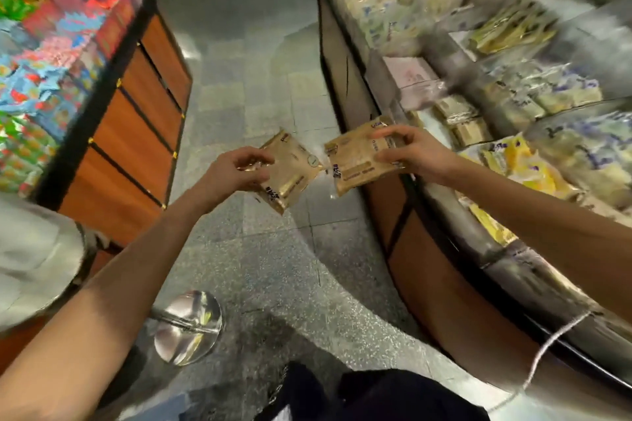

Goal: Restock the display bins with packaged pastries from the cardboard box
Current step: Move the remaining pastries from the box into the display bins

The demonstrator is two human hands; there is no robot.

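My left hand [232, 174] grips a tan pastry packet [290, 174] by its near edge, thumb and fingers curled round it, and holds it tilted over the grey floor [266, 79] of the aisle. My right hand [413, 154] pinches a second packet [359, 164] of the same kind, thumb under and fingers on top, at the front edge of the display bins [455, 79] on my right. The two packets almost meet at their corners but stay just apart. The bins are blurred; pale and yellow packets [533, 167] lie heaped in them. On my left stands a wood-panelled shelf [136, 133] loaded with bright wrappers. A chrome post base [188, 328] sits on the floor below my left forearm, and a white cord [547, 345] hangs by my right arm.
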